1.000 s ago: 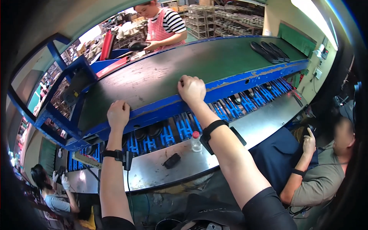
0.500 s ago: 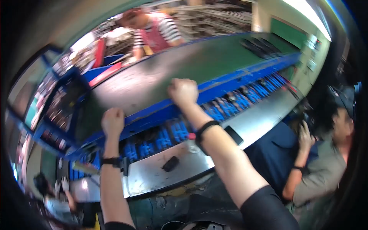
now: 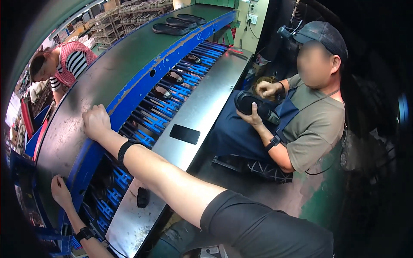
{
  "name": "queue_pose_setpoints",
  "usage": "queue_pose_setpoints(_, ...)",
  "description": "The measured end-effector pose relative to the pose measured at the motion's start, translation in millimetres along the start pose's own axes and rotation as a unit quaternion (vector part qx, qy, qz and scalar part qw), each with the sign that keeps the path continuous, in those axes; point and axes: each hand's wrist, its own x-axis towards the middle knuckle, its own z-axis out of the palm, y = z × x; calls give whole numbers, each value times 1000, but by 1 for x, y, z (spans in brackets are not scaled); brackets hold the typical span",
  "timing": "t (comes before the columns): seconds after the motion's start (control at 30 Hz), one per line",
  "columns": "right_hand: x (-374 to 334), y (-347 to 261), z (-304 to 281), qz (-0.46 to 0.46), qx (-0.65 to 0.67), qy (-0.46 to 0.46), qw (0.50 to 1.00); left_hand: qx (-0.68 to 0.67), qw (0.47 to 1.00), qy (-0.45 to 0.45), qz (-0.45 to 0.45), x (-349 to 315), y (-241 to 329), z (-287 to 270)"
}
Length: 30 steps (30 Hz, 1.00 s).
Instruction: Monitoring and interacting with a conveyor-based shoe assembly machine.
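My right hand (image 3: 95,122) is closed in a fist and rests at the near edge of a long green belt (image 3: 112,71) with a blue side rail (image 3: 142,81). Farther left and nearer to me, my left hand (image 3: 61,191) is also curled shut on the belt's surface by the rail. Nothing shows sticking out of either fist. A black band circles my right forearm, and a black watch (image 3: 84,233) is on my left wrist. Several dark sandal-like shoe pieces (image 3: 174,26) lie at the belt's far end, apart from my hands.
Below the rail, blue racks (image 3: 150,122) carry some shoes (image 3: 161,92). A metal ledge (image 3: 211,99) holds a black phone (image 3: 185,134) and a small dark lump (image 3: 143,197). A seated co-worker (image 3: 318,120) at right holds a black shoe (image 3: 254,105). Another person (image 3: 71,60) leans beyond the belt.
The view has swung right, so the belt and both my fists now appear farther left and the seated co-worker shows in full. Both fists remain closed at the belt's edge.
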Motion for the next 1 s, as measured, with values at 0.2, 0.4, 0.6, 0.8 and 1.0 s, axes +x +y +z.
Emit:
queue_pose_setpoints(0.2,2,-4,9,1,1,14,1000,12,1000,-2,-8,0,0,-8)
queue_pose_setpoints(0.4,4,0,12,0,2,14,1000,8,1000,8,-1,2,-5,-2)
queue_pose_setpoints(0.6,4,0,12,-3,10,24,1000,6,1000,9,0,1,-9,0)
queue_pose_setpoints(0.8,1,-2,12,-3,13,33,999,-7,1000,9,-7,-2,-10,-1)
queue_pose_setpoints(1.0,2,-5,9,-3,18,39,999,-13,1000,11,-11,-1,-21,2)
